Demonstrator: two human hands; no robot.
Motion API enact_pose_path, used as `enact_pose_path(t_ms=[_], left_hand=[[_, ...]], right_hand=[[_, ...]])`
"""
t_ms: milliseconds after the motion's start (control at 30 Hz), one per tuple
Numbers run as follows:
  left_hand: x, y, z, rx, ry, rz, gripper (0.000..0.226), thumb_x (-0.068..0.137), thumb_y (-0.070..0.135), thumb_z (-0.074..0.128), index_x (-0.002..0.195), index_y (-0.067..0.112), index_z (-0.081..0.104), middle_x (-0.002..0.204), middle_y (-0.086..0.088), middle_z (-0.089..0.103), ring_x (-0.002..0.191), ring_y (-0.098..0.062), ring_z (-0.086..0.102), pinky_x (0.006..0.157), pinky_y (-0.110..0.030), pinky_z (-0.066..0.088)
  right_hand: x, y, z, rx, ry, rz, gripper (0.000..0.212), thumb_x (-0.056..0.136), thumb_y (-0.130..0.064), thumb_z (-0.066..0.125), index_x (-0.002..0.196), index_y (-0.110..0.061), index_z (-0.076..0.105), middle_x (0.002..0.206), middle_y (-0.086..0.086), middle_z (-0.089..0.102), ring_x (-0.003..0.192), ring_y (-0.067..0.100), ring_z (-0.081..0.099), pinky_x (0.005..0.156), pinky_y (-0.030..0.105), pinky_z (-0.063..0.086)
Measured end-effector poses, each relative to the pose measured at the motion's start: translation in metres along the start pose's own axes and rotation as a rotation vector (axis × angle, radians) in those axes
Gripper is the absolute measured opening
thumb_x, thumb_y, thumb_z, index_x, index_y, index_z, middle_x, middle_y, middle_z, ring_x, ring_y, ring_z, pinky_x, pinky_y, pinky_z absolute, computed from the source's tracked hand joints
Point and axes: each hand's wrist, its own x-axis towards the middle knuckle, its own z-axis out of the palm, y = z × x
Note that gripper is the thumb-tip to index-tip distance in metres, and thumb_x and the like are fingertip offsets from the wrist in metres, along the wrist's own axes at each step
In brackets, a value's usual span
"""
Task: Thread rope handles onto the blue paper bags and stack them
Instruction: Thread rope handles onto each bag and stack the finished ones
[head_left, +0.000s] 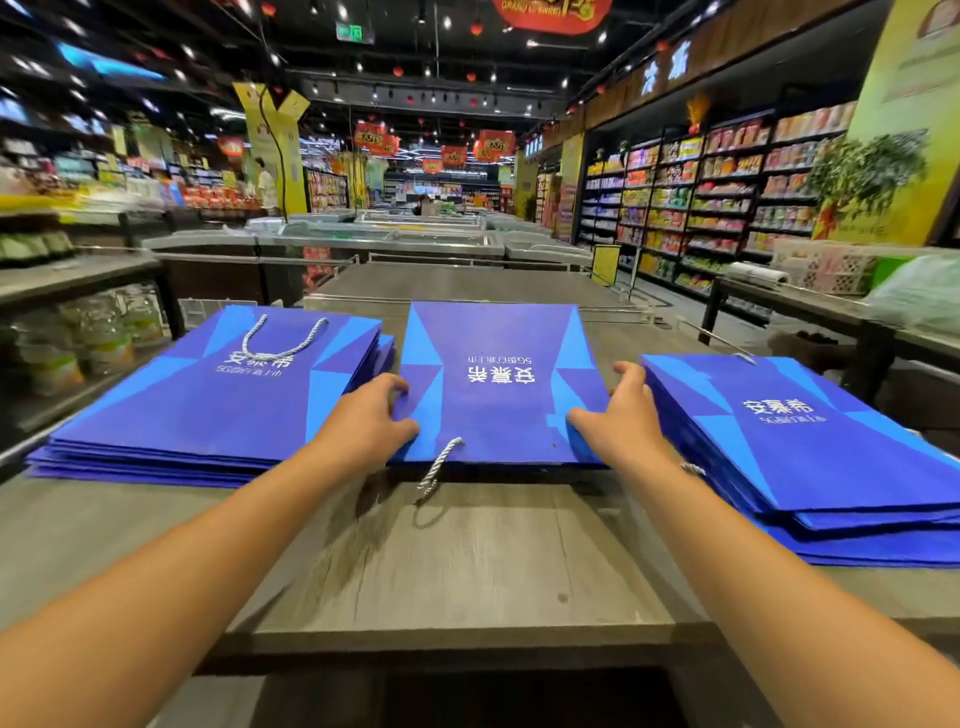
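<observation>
Both hands grip one blue bag (498, 384) lying flat on the grey table (467, 571), the left hand (369, 421) pinching its left edge and the right hand (623, 415) its right edge. Its rope handle (439, 467) dangles over the near edge, between a left stack (208, 400) and a right stack (810, 447).

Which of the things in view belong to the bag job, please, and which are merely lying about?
Job: middle bag, its rope handle, left stack, right stack, both hands.
Lying about: plastic roll, pink crates, green bag.
</observation>
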Motion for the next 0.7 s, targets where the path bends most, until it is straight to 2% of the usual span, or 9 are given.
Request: enact_pose_path(t_ms=[67, 133, 200, 300, 400, 467, 533, 600, 700], left_hand=[[0.005, -0.001, 0.001, 0.133, -0.037, 0.026, 0.047, 0.088, 0.023, 0.067, 0.133, 0.018, 0.053, 0.122, -0.002, 0.061, 0.112, -0.023, 0.056, 0.087, -0.03, 0.045], [0.009, -0.002, 0.003, 0.228, -0.041, 0.072, 0.042, 0.088, 0.022, 0.066, 0.129, 0.017, 0.058, 0.129, -0.003, 0.06, 0.119, -0.023, 0.055, 0.093, -0.031, 0.045], [0.016, -0.002, 0.004, 0.23, -0.048, 0.096, 0.037, 0.089, 0.023, 0.064, 0.125, 0.02, 0.062, 0.125, -0.001, 0.062, 0.114, -0.021, 0.057, 0.092, -0.031, 0.046], [0.022, -0.001, 0.007, 0.209, -0.07, 0.115, 0.028, 0.09, 0.03, 0.064, 0.118, 0.026, 0.065, 0.099, 0.008, 0.06, 0.1, -0.015, 0.058, 0.078, -0.024, 0.04], [0.03, -0.003, 0.012, 0.243, -0.148, 0.153, 0.029, 0.088, 0.033, 0.066, 0.117, 0.028, 0.067, 0.099, 0.011, 0.061, 0.098, -0.011, 0.057, 0.077, -0.021, 0.037], [0.036, -0.006, 0.016, 0.33, -0.208, 0.184, 0.03, 0.087, 0.034, 0.067, 0.116, 0.03, 0.068, 0.09, 0.01, 0.059, 0.087, -0.012, 0.053, 0.071, -0.023, 0.037], [0.041, -0.013, 0.021, 0.323, -0.193, 0.199, 0.025, 0.086, 0.034, 0.068, 0.111, 0.031, 0.07, 0.078, 0.012, 0.052, 0.079, -0.012, 0.049, 0.063, -0.021, 0.033], [0.042, -0.018, 0.027, 0.263, -0.12, 0.214, 0.017, 0.087, 0.031, 0.068, 0.103, 0.028, 0.073, 0.074, 0.014, 0.053, 0.078, -0.012, 0.052, 0.061, -0.019, 0.03], [0.043, -0.017, 0.029, 0.026, -0.008, 0.186, 0.02, 0.091, 0.036, 0.063, 0.088, 0.02, 0.076, 0.074, 0.008, 0.068, 0.074, -0.009, 0.06, 0.067, -0.028, 0.041]], right_hand=[[0.003, 0.004, 0.006, -0.195, -0.028, -0.031, 0.073, 0.083, -0.024, 0.067, 0.146, -0.017, 0.031, 0.147, 0.007, 0.036, 0.133, 0.027, 0.039, 0.103, 0.037, 0.036], [0.006, 0.005, 0.014, -0.421, -0.076, -0.165, 0.059, 0.085, -0.028, 0.065, 0.139, -0.02, 0.045, 0.143, 0.004, 0.043, 0.133, 0.026, 0.039, 0.106, 0.037, 0.036], [0.007, 0.0, 0.024, -0.329, -0.244, -0.289, 0.043, 0.086, -0.024, 0.065, 0.128, -0.024, 0.057, 0.133, -0.002, 0.055, 0.127, 0.019, 0.049, 0.102, 0.03, 0.042], [-0.003, -0.021, 0.042, -0.18, -0.593, -0.448, 0.033, 0.083, -0.023, 0.071, 0.113, -0.033, 0.068, 0.117, -0.016, 0.064, 0.112, 0.005, 0.057, 0.088, 0.015, 0.042], [-0.006, -0.034, 0.058, -0.205, -0.829, -0.59, 0.03, 0.076, -0.024, 0.078, 0.102, -0.039, 0.073, 0.109, -0.017, 0.066, 0.106, 0.001, 0.057, 0.093, 0.018, 0.043], [-0.001, -0.034, 0.064, -0.117, -0.847, -0.579, 0.016, 0.076, -0.022, 0.078, 0.09, -0.03, 0.077, 0.098, -0.009, 0.07, 0.097, 0.005, 0.063, 0.091, 0.026, 0.047], [0.002, -0.03, 0.066, 0.06, -0.803, -0.489, 0.006, 0.082, -0.02, 0.075, 0.083, -0.014, 0.075, 0.082, -0.001, 0.072, 0.077, 0.007, 0.062, 0.077, 0.028, 0.049], [0.005, -0.025, 0.068, 0.218, -0.751, -0.401, 0.014, 0.089, -0.014, 0.07, 0.08, -0.004, 0.071, 0.071, 0.003, 0.068, 0.066, 0.008, 0.057, 0.066, 0.02, 0.045], [0.008, -0.024, 0.072, 0.265, -0.688, -0.302, 0.019, 0.092, -0.014, 0.064, 0.079, -0.002, 0.071, 0.066, 0.002, 0.065, 0.059, 0.006, 0.056, 0.058, 0.011, 0.04]])
